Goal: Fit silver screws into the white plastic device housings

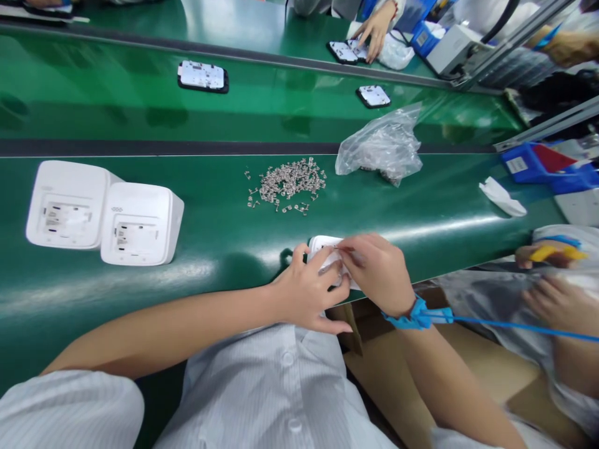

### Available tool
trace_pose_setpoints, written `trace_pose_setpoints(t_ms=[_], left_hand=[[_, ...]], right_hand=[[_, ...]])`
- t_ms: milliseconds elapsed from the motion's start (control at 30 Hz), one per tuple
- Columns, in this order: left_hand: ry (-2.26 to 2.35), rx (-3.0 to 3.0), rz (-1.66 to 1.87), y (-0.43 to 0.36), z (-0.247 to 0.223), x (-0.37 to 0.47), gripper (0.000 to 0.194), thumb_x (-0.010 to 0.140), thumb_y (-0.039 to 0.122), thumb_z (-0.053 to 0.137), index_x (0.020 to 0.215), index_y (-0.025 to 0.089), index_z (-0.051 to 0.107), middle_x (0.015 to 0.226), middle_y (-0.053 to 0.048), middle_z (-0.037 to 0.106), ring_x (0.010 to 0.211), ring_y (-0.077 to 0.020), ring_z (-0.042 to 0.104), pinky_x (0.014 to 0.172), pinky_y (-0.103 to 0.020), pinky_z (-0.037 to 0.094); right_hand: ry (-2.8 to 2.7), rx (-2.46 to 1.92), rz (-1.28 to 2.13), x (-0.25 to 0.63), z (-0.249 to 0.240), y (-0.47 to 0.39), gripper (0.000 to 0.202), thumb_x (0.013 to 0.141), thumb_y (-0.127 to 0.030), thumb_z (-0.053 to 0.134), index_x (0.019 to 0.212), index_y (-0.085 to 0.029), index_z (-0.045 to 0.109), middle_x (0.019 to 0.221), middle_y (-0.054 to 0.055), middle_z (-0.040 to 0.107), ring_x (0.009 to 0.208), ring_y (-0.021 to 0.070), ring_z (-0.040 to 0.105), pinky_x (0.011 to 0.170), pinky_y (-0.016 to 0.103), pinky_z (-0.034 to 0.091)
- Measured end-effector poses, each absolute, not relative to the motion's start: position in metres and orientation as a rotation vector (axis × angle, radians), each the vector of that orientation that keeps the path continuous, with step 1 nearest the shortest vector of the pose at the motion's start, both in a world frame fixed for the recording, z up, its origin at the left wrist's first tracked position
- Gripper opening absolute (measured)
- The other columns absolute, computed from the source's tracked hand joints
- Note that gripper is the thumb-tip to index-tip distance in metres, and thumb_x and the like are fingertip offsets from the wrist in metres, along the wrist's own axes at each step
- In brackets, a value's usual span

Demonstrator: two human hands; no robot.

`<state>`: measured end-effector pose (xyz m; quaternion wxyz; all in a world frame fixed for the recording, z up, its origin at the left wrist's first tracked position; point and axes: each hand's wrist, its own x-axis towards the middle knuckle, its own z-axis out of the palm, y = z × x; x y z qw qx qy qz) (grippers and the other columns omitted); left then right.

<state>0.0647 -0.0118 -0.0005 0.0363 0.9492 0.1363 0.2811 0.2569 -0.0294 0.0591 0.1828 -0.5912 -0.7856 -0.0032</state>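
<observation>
A green bench (215,231) spans the view; at its near edge a white housing (322,241) lies beneath both hands; the left hand's (312,288) grip is loosely spread, fingers bent over the housing, thumb free; the right hand's (381,274) grip is pinched together at the housing, though I cannot tell what it holds; beyond sit small metal pieces (292,179) and a clear bag (381,146); two white casings (140,215) stand leftward.

Bright overhead-looking light glares in streaks off the green table (210,218); shadows soft; right edge stretched and blurred.
</observation>
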Motion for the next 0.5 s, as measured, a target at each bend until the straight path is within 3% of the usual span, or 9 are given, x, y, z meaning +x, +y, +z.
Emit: trace_pose_setpoints(t_ms=[333, 500], left_hand=[[0.374, 2.959, 0.825, -0.012, 0.0, 0.064, 0.066, 0.096, 0.069, 0.038, 0.125, 0.016, 0.064, 0.125, -0.021, 0.063, 0.13, -0.0474, 0.047, 0.086, -0.053, 0.034], [0.37, 2.962, 0.839, -0.011, 0.0, 0.064, 0.068, 0.096, 0.069, 0.036, 0.124, 0.014, 0.064, 0.119, -0.02, 0.064, 0.127, -0.047, 0.05, 0.086, -0.053, 0.035]], right_hand=[[-2.328, -1.427, -0.053, 0.262, 0.052, -0.048, 0.022, 0.099, -0.011, 0.055, 0.106, -0.022, 0.072, 0.108, 0.003, 0.075, 0.1, 0.0247, 0.067, 0.087, 0.039, 0.052], [-2.319, -1.403, -0.056, 0.263, 0.049, -0.05, 0.024, 0.099, -0.009, 0.055, 0.109, -0.023, 0.072, 0.109, 0.003, 0.075, 0.101, 0.0246, 0.068, 0.088, 0.04, 0.054]])
